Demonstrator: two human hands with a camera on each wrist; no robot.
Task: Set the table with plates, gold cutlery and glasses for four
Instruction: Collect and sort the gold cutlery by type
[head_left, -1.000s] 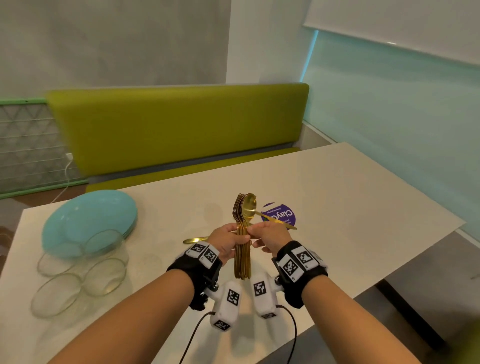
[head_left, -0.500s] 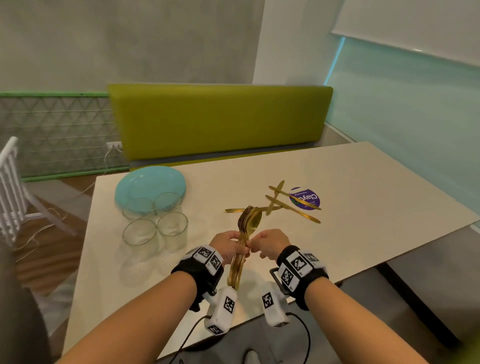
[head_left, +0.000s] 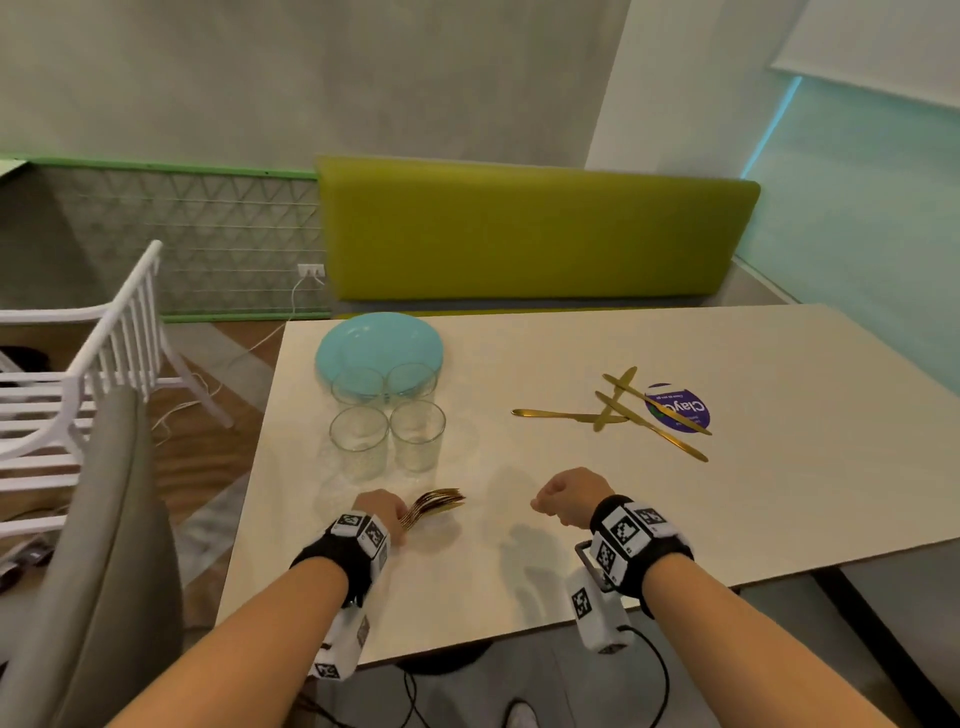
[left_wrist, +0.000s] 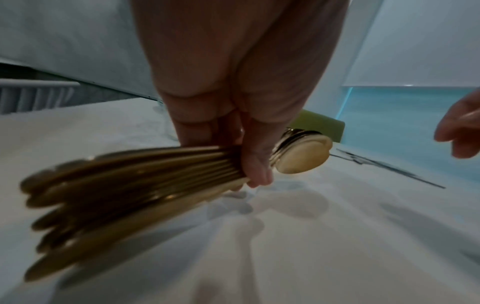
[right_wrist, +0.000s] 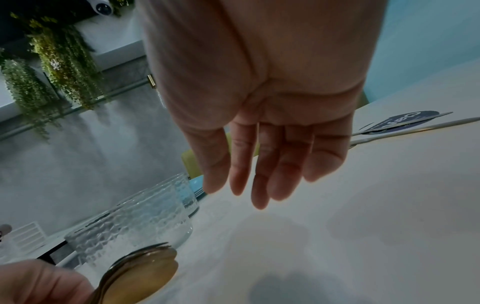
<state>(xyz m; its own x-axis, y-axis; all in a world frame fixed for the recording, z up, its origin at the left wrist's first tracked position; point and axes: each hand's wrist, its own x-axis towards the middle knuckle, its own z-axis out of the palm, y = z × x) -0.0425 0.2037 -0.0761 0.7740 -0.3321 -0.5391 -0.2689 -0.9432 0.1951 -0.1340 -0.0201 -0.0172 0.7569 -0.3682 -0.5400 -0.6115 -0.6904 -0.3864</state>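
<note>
- The left hand sits low over the near part of the desk, at about 7 o'clock from its middle, fingers and thumb curled tight round a bundle of gold spoons and forks.
- In the left wrist view the bundle's handles fan out toward the camera, blurred, while the stacked spoon bowls stick out past the thumb.
- The right hand hovers over the desk at about 5 o'clock, apart from the left hand and holding nothing.
- From the right wrist view its fingers hang relaxed and nearly straight, close together, pointing down at the desk.
- Four gold knives lie loosely crossed on the desk at about 2 o'clock; two of them run over a round purple sticker.
- Four clear glasses stand in a tight square at about 10 o'clock, the near pair just beyond the left hand.
- A stack of light blue plates lies behind the glasses, at about 11 o'clock near the far edge.
- A green bench back runs along the wall past the desk, at 12 o'clock.
- A white chair stands off the desk at 9 o'clock, and a grey chair back is nearer, at 8 o'clock.
</note>
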